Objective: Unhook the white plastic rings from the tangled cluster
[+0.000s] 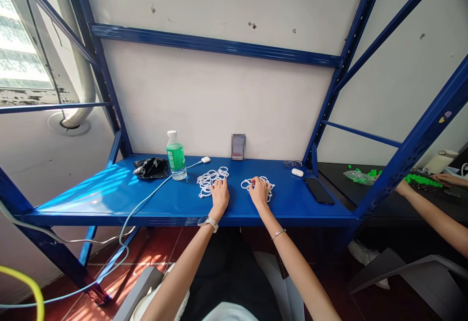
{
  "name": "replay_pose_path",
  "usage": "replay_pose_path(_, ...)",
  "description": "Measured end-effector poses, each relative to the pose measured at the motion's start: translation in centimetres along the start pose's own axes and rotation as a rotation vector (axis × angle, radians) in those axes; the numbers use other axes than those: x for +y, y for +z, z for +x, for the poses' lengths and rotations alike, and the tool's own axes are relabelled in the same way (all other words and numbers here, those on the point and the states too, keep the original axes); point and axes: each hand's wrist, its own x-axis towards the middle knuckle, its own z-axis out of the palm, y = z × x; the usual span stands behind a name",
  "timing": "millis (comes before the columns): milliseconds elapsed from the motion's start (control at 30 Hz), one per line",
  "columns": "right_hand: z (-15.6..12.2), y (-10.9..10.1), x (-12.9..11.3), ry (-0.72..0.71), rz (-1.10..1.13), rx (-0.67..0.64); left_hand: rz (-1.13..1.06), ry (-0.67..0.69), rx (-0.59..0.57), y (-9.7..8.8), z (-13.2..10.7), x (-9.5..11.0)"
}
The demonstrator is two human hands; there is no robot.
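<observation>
A pile of thin white rings (207, 180) lies on the blue shelf, left of centre. My left hand (220, 195) is at the right edge of this pile, with its fingers bent down and closed on a white ring. A smaller group of white rings (270, 188) lies to the right. My right hand (259, 191) rests over that group, its thumb and fingers pinched together on a ring. The fingertips of both hands are partly hidden, and the rings' exact kind is too small to make out.
On the blue shelf (161, 211) stand a water bottle (176, 158) and a propped phone (238, 147). Around them lie a black plastic bag (150, 168), a white charger (205, 160), glasses (293, 163), a white case (297, 172) and a black phone (319, 191). Another person's arm (431, 211) is at right.
</observation>
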Motion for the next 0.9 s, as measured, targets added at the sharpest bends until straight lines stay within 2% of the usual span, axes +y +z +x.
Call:
replay_pose_path(200,0.0,0.0,-0.2,-0.061,0.003,0.038,-0.079,0.034,0.07,0.1,0.0,0.0)
replay_pose_path(300,0.1,-0.4,-0.6,-0.085,-0.011,0.022,-0.106,0.052,0.061,-0.5,0.2,0.4)
replay_pose_path(433,0.4,-1.1,-1.6,-0.116,0.013,-0.06,-0.146,0.108,0.012,-1.6,0.4,1.0)
replay_pose_path(667,0.5,-1.8,-2.9,-0.304,0.202,-0.256,-0.255,0.27,-0.064,-2.2,0.3,1.4)
replay_pose_path(767,0.4,-1.6,-2.8,-0.343,0.217,-0.306,-0.311,0.295,-0.072,-2.2,0.3,1.3)
replay_pose_path(900,0.4,-1.0,-2.4,-0.325,0.227,-0.319,-0.365,0.274,-0.084,-2.3,0.2,1.4)
